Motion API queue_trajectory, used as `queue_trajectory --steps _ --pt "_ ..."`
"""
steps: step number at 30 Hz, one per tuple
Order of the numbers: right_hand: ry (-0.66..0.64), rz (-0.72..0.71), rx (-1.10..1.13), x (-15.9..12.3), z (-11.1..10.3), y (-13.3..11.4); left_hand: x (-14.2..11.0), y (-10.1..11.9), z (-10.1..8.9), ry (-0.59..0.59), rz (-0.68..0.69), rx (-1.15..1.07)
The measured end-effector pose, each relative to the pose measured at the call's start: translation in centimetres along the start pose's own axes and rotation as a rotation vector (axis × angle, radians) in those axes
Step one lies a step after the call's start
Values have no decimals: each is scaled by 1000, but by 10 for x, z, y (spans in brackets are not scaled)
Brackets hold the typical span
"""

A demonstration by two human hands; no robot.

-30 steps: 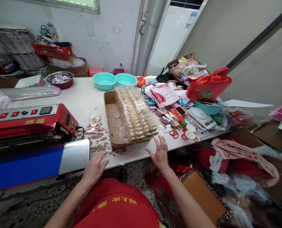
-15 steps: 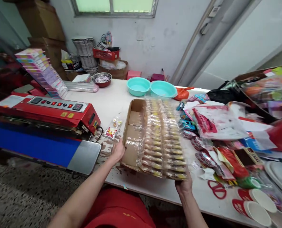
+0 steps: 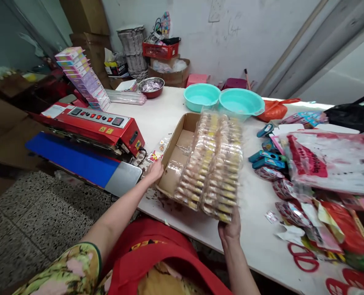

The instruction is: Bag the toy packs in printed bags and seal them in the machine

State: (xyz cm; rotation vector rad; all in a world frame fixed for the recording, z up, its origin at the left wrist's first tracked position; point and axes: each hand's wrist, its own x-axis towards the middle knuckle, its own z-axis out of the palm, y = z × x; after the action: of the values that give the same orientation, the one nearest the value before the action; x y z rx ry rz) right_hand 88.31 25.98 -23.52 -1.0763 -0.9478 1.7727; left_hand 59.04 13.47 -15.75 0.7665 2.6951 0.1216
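A shallow cardboard tray (image 3: 176, 153) sits tilted at an angle over the table. Two rows of clear-wrapped packets (image 3: 221, 164) with yellow and pale contents fill its right part; bare cardboard shows on the left. My left hand (image 3: 156, 170) is closed on the tray's left wall near the front. At the front right corner, my right hand (image 3: 231, 227) grips the tray from below, its fingertips hidden underneath. A small clear packet with a red and yellow print (image 3: 155, 156) lies just beyond my left hand.
On the left stands a red sealing machine (image 3: 108, 127) with a blue belt (image 3: 74, 157). Two turquoise basins (image 3: 241, 101) are behind the tray. Red scissors (image 3: 303, 257), plastic bags (image 3: 332, 164) and paper cups (image 3: 343, 287) crowd the right side. A stack of boxes (image 3: 85, 80) rises behind the machine.
Both hands, empty and apart from the tray at first, have taken hold of it. The tray has turned and its front right corner is lifted. My view has swung left.
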Motion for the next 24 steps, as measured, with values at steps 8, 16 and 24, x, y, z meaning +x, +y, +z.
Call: queue_trajectory --steps 8,16,24 --pt "207 -22 -172 -3 4 -18 2 -2 -7 15 58 -80" --pt "40 -903 -693 -82 91 -95 30 -43 -42 116 80 -236" --pt "-551 -165 -1581 -8 267 -25 153 -44 -32 -26 -74 -273"
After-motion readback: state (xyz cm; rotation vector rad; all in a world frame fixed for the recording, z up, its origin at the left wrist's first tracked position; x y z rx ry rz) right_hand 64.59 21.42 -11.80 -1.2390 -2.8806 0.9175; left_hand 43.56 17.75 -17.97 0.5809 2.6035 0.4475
